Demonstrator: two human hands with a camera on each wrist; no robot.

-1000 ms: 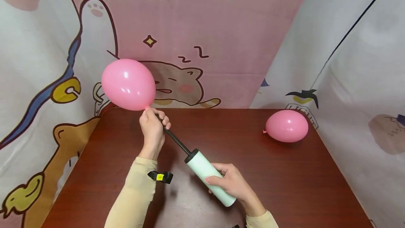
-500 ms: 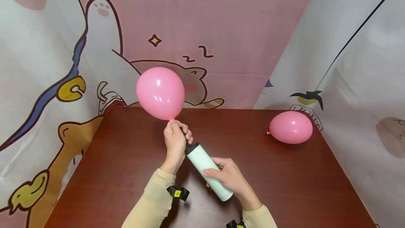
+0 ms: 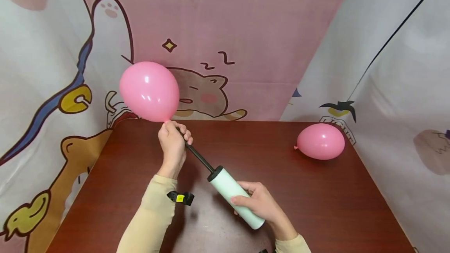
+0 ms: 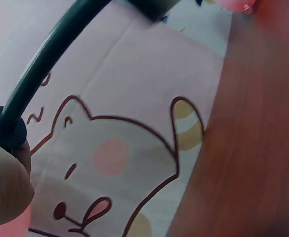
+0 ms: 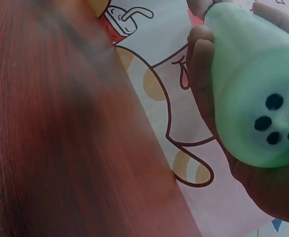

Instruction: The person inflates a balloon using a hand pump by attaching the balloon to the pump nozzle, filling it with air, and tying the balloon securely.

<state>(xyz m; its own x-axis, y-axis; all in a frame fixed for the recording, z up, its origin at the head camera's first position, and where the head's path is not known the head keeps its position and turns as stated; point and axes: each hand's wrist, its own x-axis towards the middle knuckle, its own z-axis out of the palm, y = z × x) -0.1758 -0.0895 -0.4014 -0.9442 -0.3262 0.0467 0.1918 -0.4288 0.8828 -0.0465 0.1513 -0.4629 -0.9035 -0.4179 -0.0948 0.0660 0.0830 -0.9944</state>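
A balloon pump [image 3: 233,194] with a pale green barrel and a black rod [image 3: 200,158] slants between the hands in the head view. My right hand [image 3: 258,202] grips the barrel, its thumb lying across it. At the rod's far end, my left hand [image 3: 173,143] holds the pump's black tip together with the neck of an inflated pink balloon [image 3: 149,91]. The rod is drawn well out of the barrel. In the left wrist view the black rod [image 4: 50,59] runs up from the hand. Several dark holes show on the barrel's end [image 5: 263,113] in the right wrist view.
A second pink balloon [image 3: 320,141], knotted, lies at the back right of the brown table [image 3: 316,198]. Printed cloth with cartoon animals [image 3: 246,42] hangs behind the table and at both sides. A black strap [image 3: 180,197] is on the left sleeve.
My left hand moved inward, pushing the rod into the barrel, then back out to the upper left with the balloon. The rod is long again. The held balloon looks slightly bigger than one second ago.
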